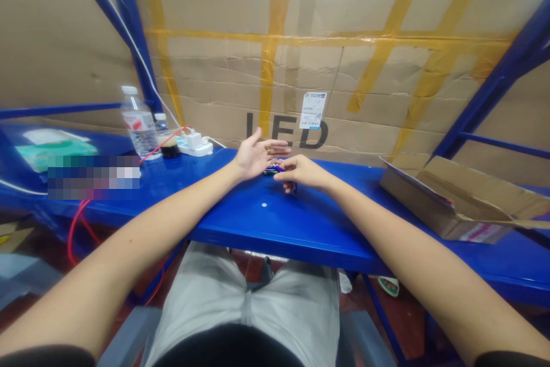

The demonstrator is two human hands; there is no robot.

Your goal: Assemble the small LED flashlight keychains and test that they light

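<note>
My left hand (254,155) is held over the blue table (240,209), palm turned toward the right, fingers stretched out and holding nothing. Close beside it, my right hand (306,173) points left with its fingers curled and pressed together. A small dark piece shows below the right fingers, too blurred to name. Between the two hands, partly hidden by the right fingers, are small shiny purple and green things (272,169); their kind and number I cannot tell.
An open cardboard box (451,209) stands at the right. At the left are a water bottle (140,126), a small dark-liquid bottle (168,141), a white power strip (195,146) with cables and a green packet (47,152). A large taped cardboard panel (215,86) stands behind.
</note>
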